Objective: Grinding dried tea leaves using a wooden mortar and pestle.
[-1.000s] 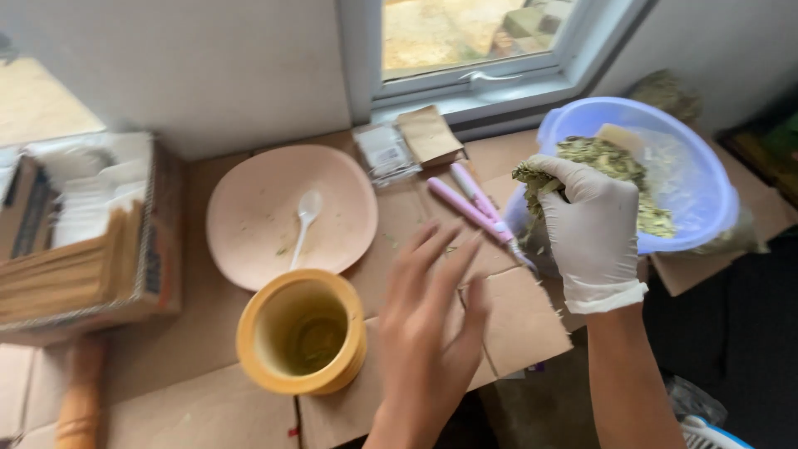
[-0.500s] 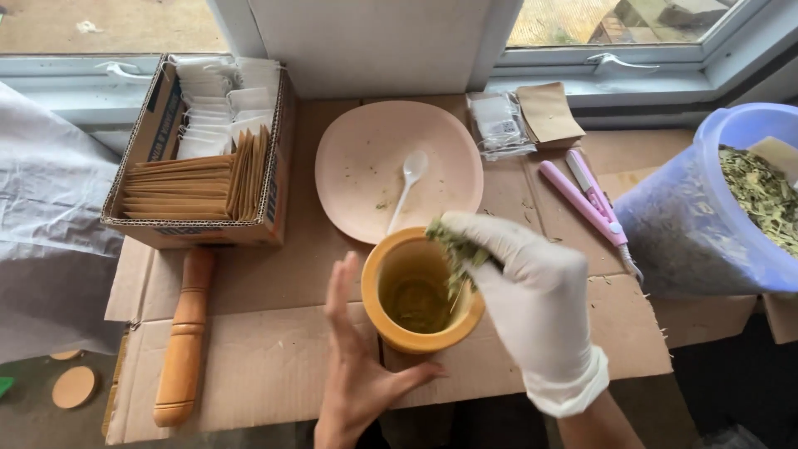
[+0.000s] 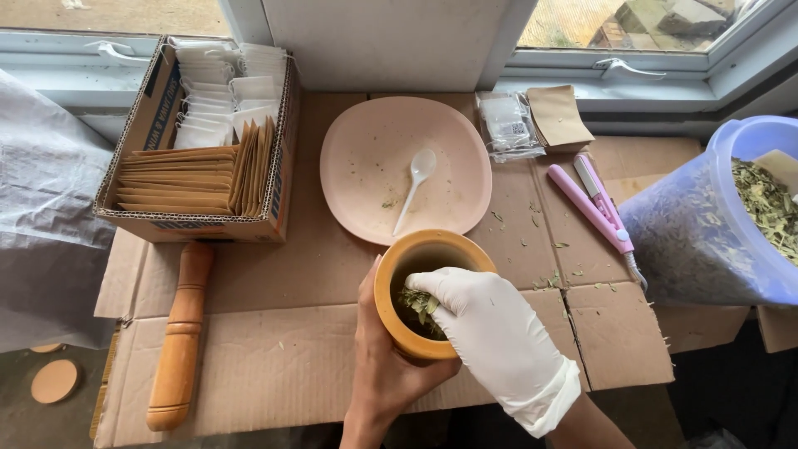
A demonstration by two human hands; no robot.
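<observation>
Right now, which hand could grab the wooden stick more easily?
Probably the left hand: the wooden pestle lies on its side. The gloved right hand is inside the mortar, pressing leaves.

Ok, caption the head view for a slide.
Gloved right hand presses dried leaves into wooden mortar, steadied by bare left hand.

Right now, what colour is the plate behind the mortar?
Pale pink plate, clearest in the head view.

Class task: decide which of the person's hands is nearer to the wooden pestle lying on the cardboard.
Left. The bare left hand grips the mortar's outer wall on the side facing the wooden pestle. The gloved right hand reaches into the mortar from the far side.
</observation>
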